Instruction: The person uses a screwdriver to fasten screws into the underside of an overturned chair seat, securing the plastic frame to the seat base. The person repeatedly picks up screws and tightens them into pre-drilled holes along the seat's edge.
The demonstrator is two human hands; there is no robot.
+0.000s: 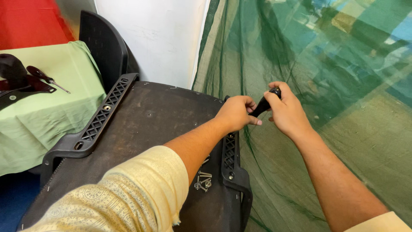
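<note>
An upturned chair seat (150,116), dark and dusty, lies in front of me with a black plastic armrest bracket along each side: one on the left (101,118), one on the right (230,159). My right hand (285,109) grips the black handle of a screwdriver (265,103) angled down toward the top end of the right bracket. My left hand (236,112) is curled around the lower part of the tool, at the bracket's top end. The tool's tip is hidden by my fingers.
Several loose screws (202,180) lie on the seat beside the right bracket. A green cloth-covered table (47,107) at left holds another screwdriver (45,77) and black parts. A black chair back (103,47) leans on the white wall. Green netting (334,86) hangs at right.
</note>
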